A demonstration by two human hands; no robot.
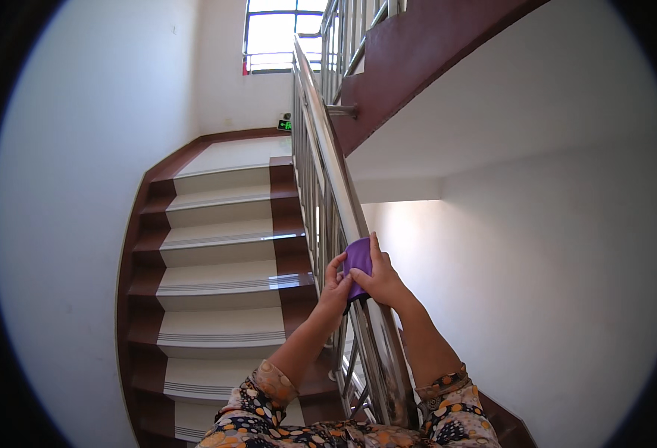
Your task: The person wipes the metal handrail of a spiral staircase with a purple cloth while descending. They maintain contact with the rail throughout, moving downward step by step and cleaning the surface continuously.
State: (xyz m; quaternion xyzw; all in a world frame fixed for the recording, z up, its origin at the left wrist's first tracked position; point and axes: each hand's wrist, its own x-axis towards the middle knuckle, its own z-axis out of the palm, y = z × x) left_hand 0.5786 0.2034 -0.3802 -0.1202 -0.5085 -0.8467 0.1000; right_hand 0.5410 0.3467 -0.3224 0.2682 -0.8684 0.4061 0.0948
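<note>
A purple cloth (358, 260) lies over the round metal handrail (336, 176) of a staircase, just ahead of my body. On the cloth's left side, my left hand (336, 283) grips its edge with bent fingers. My right hand (383, 277) presses the cloth from the right, thumb across it and forefinger stretched up along the rail. Both hands are close together, and the cloth hides the part of the rail beneath it. A dark edge shows under the cloth.
Pale steps (222, 271) with dark red borders climb at the left beside a white wall (65, 224). Metal balusters (311, 168) stand under the rail. Overhead at the right slants the dark red side of another flight (401, 56). A green lit sign (284, 125) is near the landing, below a window (272, 33).
</note>
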